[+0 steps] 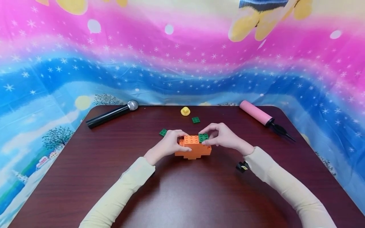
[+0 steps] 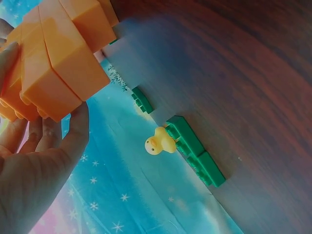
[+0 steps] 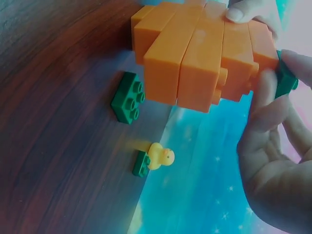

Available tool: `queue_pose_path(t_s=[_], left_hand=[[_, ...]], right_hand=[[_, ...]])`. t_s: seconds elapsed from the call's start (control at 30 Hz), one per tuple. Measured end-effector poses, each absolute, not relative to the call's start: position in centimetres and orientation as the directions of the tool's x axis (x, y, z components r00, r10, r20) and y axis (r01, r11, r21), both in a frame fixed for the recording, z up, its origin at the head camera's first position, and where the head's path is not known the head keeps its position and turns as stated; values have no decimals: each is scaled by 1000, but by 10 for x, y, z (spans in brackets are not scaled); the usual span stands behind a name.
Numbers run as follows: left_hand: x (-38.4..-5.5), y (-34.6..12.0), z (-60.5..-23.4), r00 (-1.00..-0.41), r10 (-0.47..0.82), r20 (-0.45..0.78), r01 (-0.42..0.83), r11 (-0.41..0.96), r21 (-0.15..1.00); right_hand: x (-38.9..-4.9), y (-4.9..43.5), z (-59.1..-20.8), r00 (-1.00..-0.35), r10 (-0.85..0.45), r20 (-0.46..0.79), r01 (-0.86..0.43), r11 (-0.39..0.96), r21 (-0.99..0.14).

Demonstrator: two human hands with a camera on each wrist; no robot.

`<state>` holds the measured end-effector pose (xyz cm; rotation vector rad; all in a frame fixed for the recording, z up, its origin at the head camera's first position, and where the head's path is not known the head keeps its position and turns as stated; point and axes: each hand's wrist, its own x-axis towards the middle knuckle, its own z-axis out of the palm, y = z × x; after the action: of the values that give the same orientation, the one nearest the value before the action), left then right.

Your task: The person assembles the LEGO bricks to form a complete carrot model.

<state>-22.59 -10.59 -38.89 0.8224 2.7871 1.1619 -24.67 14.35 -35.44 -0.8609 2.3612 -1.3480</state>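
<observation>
A stepped stack of orange toy bricks [image 1: 191,151] stands narrow end down, in the middle of the table. My left hand [image 1: 170,142] grips its left side, thumb at the front; in the left wrist view, fingers [image 2: 78,124] wrap behind the orange bricks [image 2: 73,58]. At the top right of the stack, my right hand [image 1: 222,137] pinches a green brick [image 1: 203,137] between thumb and fingers. The right wrist view has this green brick [image 3: 286,77] against the stack's studded top; whether it is fully seated I cannot tell.
Loose green bricks lie left of the stack [image 1: 163,132] and behind it [image 1: 195,120], near a yellow rubber duck [image 1: 185,111]. A black microphone [image 1: 111,115] lies back left, a pink hand pump [image 1: 256,113] back right. A printed cloth [image 1: 182,69] hangs behind the table [image 1: 176,196].
</observation>
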Motion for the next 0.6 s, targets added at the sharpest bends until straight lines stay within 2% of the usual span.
queue_pose_path(t_s=[0.2,0.6], left_hand=[[-224,-104,-388,-871,465,160,445,608,658],[-224,-105,-387,-867,469,170,451,593,667]], right_hand=[[-248,153,-366,-803,-580,141,-430,398,-811],[-246,143,-390,-792,-599,117,-401,366,-840]])
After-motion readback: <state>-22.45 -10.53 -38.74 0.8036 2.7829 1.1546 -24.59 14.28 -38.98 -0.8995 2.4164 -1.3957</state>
